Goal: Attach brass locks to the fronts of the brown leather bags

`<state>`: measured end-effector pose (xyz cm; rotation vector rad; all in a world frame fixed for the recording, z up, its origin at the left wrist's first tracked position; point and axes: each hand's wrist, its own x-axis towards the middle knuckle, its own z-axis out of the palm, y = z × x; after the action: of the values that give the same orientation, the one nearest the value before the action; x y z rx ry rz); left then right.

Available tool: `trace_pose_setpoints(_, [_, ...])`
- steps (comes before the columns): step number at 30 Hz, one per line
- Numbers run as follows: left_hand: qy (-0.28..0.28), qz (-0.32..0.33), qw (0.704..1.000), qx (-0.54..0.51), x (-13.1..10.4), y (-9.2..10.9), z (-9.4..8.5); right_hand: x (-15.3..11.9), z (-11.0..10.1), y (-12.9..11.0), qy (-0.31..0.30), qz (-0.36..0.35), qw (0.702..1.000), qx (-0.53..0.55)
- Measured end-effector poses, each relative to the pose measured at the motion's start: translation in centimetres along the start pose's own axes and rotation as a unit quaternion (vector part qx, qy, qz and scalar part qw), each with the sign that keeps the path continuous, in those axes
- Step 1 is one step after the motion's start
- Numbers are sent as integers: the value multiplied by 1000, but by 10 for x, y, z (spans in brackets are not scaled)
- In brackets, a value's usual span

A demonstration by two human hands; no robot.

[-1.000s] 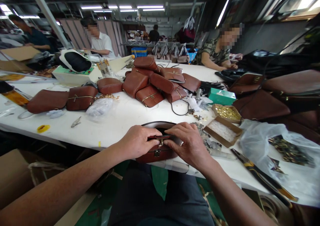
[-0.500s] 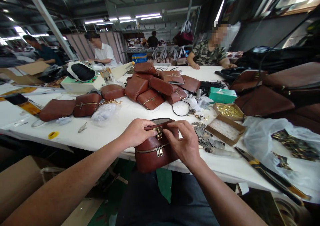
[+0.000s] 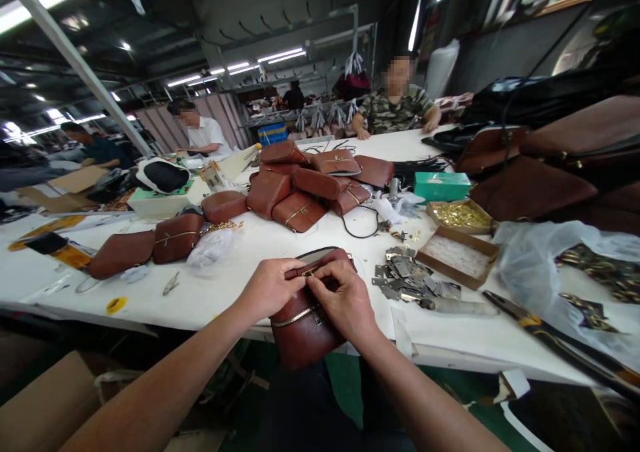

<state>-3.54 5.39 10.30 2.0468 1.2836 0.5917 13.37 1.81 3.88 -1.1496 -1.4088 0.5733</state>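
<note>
A small reddish-brown leather bag [image 3: 305,342] rests against the table's near edge, tilted toward me, with a brass zipper [image 3: 297,316] across its front. My left hand [image 3: 270,285] grips the bag's upper edge, thumb on the front beside a gold-coloured clasp [image 3: 309,273]. From the other side, my right hand [image 3: 345,299] pinches at that same clasp, thumb and fingertips drawn together. My fingers cover most of the clasp. Behind them, the bag's dark-edged grey opening shows.
Several brown bags [image 3: 270,195] are heaped mid-table. On the right lie metal plates [image 3: 405,275], a box of gold-coloured parts [image 3: 460,216], an open cardboard box [image 3: 455,257], a plastic bag [image 3: 530,265] and long-handled pliers [image 3: 555,345]. A co-worker in camouflage [image 3: 397,111] sits across the table.
My right hand has moved left and closed in over the clasp, hiding much of it. The bag is tilted a little more, and the head view has shifted.
</note>
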Motion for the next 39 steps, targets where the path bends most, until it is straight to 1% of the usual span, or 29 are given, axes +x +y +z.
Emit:
trace_pose_setpoints(2, [1, 3, 1000, 3, -1, 0, 1, 0, 0, -2, -6, 25, 1000, -10])
trace_pose_setpoints(5, [1, 5, 1000, 4, -4, 3, 2, 0, -3, -5, -34, 74, 997, -12])
trace_pose_setpoints(10, [6, 10, 1000, 9, -7, 4, 3, -2, -6, -9, -40, 130, 990, 41])
trace_pose_setpoints(14, [11, 12, 1000, 9, -9, 2, 4, -3, -7, -12, -67, 152, 986, 28])
trace_pose_setpoints(17, [16, 21, 999, 28, -11, 1, 4, -3, -6, -12, -67, 153, 986, 15])
trace_pose_setpoints(19, [18, 30, 999, 41, -13, 0, 5, -3, -6, -12, -71, 156, 985, 27])
trace_pose_setpoints(21, [20, 37, 998, 48, -15, -1, 6, -3, -6, -11, -88, 162, 982, 34])
trace_pose_setpoints(23, [22, 42, 998, 52, -16, -2, 8, -2, -7, -12, -103, 152, 983, 6])
trace_pose_setpoints(26, [29, 46, 997, 61, -18, -4, 10, -3, -9, -14, -116, 108, 983, -89])
trace_pose_setpoints(30, [42, 58, 995, 69, -18, -6, 10, -6, -10, -15, -160, 69, 959, -225])
trace_pose_setpoints(32, [35, 64, 995, 61, -17, -7, 9, -7, -9, -14, -177, 39, 946, -269])
trace_pose_setpoints(35, [10, 67, 997, 36, -17, -5, 7, -8, -8, -10, -184, -4, 938, -292])
trace_pose_setpoints(39, [3, 51, 999, -1, -18, -3, 6, -10, -4, -4, -167, -37, 948, -270])
